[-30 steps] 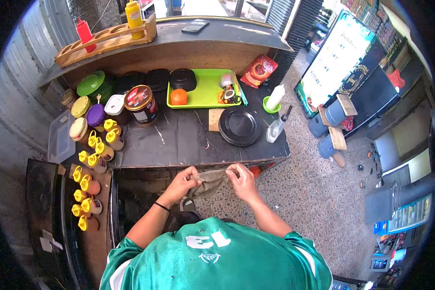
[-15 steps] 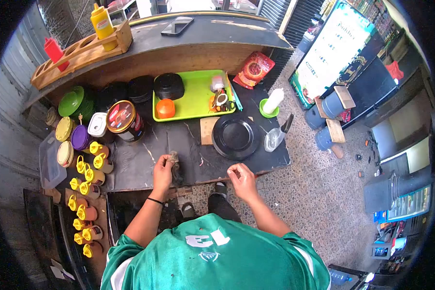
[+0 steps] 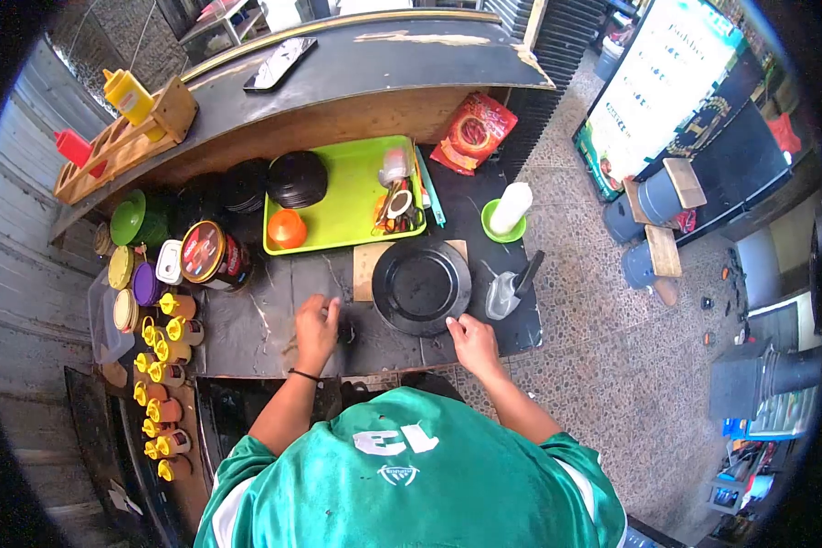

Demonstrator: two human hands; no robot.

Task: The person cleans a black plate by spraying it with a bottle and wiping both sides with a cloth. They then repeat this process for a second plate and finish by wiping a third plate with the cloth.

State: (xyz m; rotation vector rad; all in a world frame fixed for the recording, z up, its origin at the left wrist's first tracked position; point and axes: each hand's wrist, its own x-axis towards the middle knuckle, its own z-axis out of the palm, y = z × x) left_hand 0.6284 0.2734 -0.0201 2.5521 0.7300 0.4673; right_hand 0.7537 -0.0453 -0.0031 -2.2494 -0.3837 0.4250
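Observation:
My right hand is at the near right rim of a round black plate, with thumb and fingers closed on its edge. The plate lies flat, partly over a piece of brown cardboard. To its left, my left hand is low over the dark counter, fingers curled. A small brownish bit of a rag shows at that hand's left side; the rest is hidden. Right of the plate lies a clear scoop-like item with a dark handle.
A green tray holds black plates, an orange bowl and utensils. Beyond the plate stand a green bowl with a white bottle and a red packet. Yellow-lidded bottles and a brown tub line the left side.
My right hand has moved from above the counter's front edge onto the plate's rim. My left hand has turned, and the rag it held is now mostly out of sight. The view has shifted.

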